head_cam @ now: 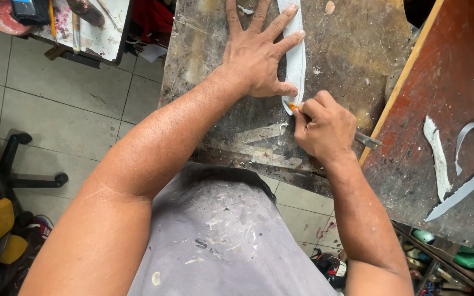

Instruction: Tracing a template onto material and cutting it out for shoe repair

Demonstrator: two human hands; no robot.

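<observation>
My left hand (259, 52) lies flat with fingers spread on a worn, stained workbench (352, 49), pressing down a long pale grey strip (296, 63) that runs away from me. My right hand (322, 129) is closed around a knife (367, 140) with an orange tip. The blade end meets the near end of the strip just below my left thumb. The metal handle end sticks out to the right of my fist.
A reddish board (445, 82) to the right carries several cut pale strips (437, 156). A cluttered table (91, 27) stands at the upper left over a tiled floor. A chair base (34, 175) is at the left. Bottles and tools (456, 257) sit lower right.
</observation>
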